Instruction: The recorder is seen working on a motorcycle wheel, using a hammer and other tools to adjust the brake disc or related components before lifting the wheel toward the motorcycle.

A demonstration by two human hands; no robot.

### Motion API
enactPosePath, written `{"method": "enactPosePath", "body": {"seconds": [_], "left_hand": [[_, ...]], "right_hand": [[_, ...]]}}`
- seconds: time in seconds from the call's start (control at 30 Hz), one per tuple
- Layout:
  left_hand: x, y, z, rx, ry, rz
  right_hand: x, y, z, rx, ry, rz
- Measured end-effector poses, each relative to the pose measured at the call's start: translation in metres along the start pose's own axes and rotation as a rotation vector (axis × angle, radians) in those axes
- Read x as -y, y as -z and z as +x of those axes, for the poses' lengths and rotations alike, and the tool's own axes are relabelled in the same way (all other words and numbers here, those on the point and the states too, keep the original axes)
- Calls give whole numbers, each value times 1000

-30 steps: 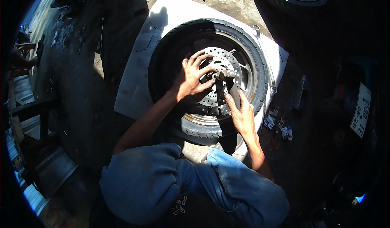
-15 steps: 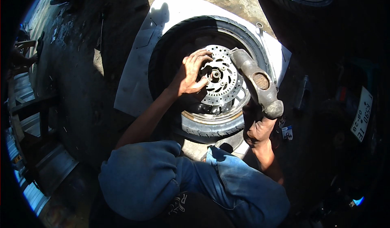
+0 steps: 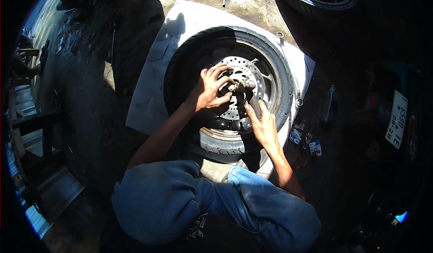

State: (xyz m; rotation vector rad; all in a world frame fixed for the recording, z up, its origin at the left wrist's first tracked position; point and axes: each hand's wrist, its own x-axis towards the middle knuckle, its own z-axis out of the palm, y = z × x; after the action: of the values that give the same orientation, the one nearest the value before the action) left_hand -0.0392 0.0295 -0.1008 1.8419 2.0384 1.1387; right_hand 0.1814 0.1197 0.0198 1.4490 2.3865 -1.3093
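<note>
A motorcycle wheel with a black tyre (image 3: 217,145) lies flat, its perforated brake disc (image 3: 255,70) facing up. My left hand (image 3: 208,91) rests over the disc's left side, thumb and forefinger closed round a small metal piece (image 3: 232,88) at the hub. My right hand (image 3: 264,126) grips a hammer by its handle (image 3: 253,102); the hammer head (image 3: 247,84) is down at the hub, beside my left fingers and partly hiding the centre.
The wheel is on a white board (image 3: 146,100). A long spanner (image 3: 288,63) lies right of it, with a plastic bottle (image 3: 328,104) and small packets (image 3: 315,147). Another wheel (image 3: 315,5) is at top right, a number plate (image 3: 396,118) farther right, another person's arm (image 3: 25,68) at far left.
Half a second ago the hammer was raised to the right; now its head is back down at the hub, much as one second ago. My left hand stays on the disc.
</note>
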Motion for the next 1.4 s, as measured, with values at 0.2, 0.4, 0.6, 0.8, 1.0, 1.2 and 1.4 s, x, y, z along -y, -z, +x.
{"method": "enactPosePath", "body": {"seconds": [0.2,0.4,0.6,0.8,1.0,1.2,1.4], "left_hand": [[-7,0,1,-83,68,-82],[-15,3,4,-67,21,12],[-27,1,5,-147,150,-12],[-22,5,4,-58,58,56],[-14,1,-1,-71,12,23],[-16,3,-2,2,51,29],[-7,11,-9,-43,65,-67]], "right_hand": [[-13,-4,-15,-189,-71,444],[-10,7,-29,-159,-324,800],[-16,5,-30,-73,-324,844],[-9,3,-29,-61,-317,853],[-15,1,-18,-129,-34,406],[6,5,-7,-138,105,158],[75,57,-28,-144,466,263]]}}
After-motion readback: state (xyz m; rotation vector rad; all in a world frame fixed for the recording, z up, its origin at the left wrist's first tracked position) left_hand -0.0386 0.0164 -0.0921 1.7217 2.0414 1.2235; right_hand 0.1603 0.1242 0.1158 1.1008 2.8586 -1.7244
